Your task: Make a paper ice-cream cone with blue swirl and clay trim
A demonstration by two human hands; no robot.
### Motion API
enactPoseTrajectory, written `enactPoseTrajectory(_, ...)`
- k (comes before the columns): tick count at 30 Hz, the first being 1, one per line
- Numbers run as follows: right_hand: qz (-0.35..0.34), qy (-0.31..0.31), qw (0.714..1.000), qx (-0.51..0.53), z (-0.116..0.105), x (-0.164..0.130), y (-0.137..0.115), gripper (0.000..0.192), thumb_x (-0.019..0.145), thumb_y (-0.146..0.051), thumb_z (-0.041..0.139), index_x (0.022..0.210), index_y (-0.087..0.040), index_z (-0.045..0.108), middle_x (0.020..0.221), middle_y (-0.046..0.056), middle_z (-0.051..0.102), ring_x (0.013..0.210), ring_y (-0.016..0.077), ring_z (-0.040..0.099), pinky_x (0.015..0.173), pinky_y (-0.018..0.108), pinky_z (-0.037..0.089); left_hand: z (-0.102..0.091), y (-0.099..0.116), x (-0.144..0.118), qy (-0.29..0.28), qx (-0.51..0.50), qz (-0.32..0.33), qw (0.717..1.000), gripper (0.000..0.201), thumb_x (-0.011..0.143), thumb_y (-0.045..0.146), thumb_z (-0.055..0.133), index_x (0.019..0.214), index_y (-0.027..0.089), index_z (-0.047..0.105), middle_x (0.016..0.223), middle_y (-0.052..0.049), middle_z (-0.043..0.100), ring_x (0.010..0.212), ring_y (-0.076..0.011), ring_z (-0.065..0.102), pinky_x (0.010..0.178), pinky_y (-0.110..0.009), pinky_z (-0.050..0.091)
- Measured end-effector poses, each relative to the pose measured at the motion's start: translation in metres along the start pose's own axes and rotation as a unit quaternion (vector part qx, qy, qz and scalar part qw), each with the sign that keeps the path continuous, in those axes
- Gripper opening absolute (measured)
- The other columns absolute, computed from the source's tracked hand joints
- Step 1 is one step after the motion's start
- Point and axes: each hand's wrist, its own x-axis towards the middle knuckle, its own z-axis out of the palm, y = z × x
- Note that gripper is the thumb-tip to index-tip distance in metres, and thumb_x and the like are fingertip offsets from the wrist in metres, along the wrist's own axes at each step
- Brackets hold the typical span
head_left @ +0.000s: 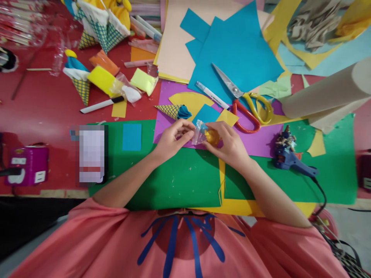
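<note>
The right hand (pixel 228 144) pinches a small clear zip bag (pixel 199 133) of yellow clay (pixel 212 138) above the purple sheet (pixel 185 85); the left hand (pixel 174 139) curls beside it (any grip unclear). A hard tug might tear the plastic.

We see scissors (pixel 236 92) with red and yellow handles lying partly on blue paper (pixel 234 50), and a thick pale roll (pixel 327 89) to their right. A blue glue gun (pixel 290 159) rests on a green sheet (pixel 174 181), and at far left we spot a purple box (pixel 34 160).
</note>
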Motion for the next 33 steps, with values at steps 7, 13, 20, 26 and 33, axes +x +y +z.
enactPoseTrajectory(7,-0.041,0.020,0.999,0.023,0.004,-0.002,-0.001,0.035,0.090,-0.027,0.058,0.124,-0.018,0.053,0.111,0.015,0.066,0.105,0.0276,0.064,0.087,0.044,0.056,0.002,0.001,0.001,0.003,-0.091,-0.027,0.995,0.036,0.081,0.052,0.066,0.094,0.022,0.049,0.076,0.003,0.064,0.065,-0.0077,0.064,0.059,-0.018,0.051)
enactPoseTrajectory(13,-0.028,0.025,0.999,0.027,0.005,-0.003,0.000,0.033,0.090,-0.028,0.058,0.122,-0.022,0.052,0.111,0.014,0.066,0.106,0.0278,0.064,0.087,0.047,0.056,0.002,-0.001,0.000,-0.030,-0.078,-0.010,0.996,0.035,0.085,0.052,0.062,0.098,0.022,0.048,0.084,0.000,0.066,0.072,-0.0106,0.067,0.061,-0.021,0.053)
enactPoseTrajectory(20,-0.032,-0.013,0.998,0.050,0.006,-0.003,-0.003,0.046,0.089,-0.035,0.060,0.131,-0.021,0.046,0.120,0.015,0.064,0.112,0.0294,0.062,0.091,0.048,0.054,0.004,0.000,-0.001,-0.026,-0.087,-0.027,0.996,0.037,0.081,0.048,0.067,0.101,0.022,0.049,0.081,0.001,0.064,0.070,-0.0096,0.064,0.060,-0.019,0.052)
enactPoseTrajectory(26,-0.024,-0.012,0.997,0.069,0.012,-0.003,-0.005,0.068,0.081,-0.053,0.068,0.135,-0.019,0.044,0.116,0.015,0.066,0.105,0.0294,0.064,0.088,0.046,0.055,0.005,0.002,-0.002,-0.042,-0.088,-0.023,0.995,0.037,0.080,0.045,0.070,0.101,0.022,0.049,0.074,0.004,0.061,0.066,-0.0080,0.062,0.059,-0.018,0.049)
enactPoseTrajectory(33,0.041,0.008,0.982,0.186,0.010,-0.002,-0.005,0.061,0.077,-0.048,0.075,0.126,-0.021,0.052,0.116,0.012,0.067,0.104,0.0245,0.066,0.088,0.040,0.056,0.003,0.005,-0.003,-0.055,-0.100,-0.010,0.993,0.032,0.085,0.045,0.064,0.102,0.024,0.048,0.069,0.004,0.060,0.061,-0.0087,0.062,0.056,-0.019,0.050)
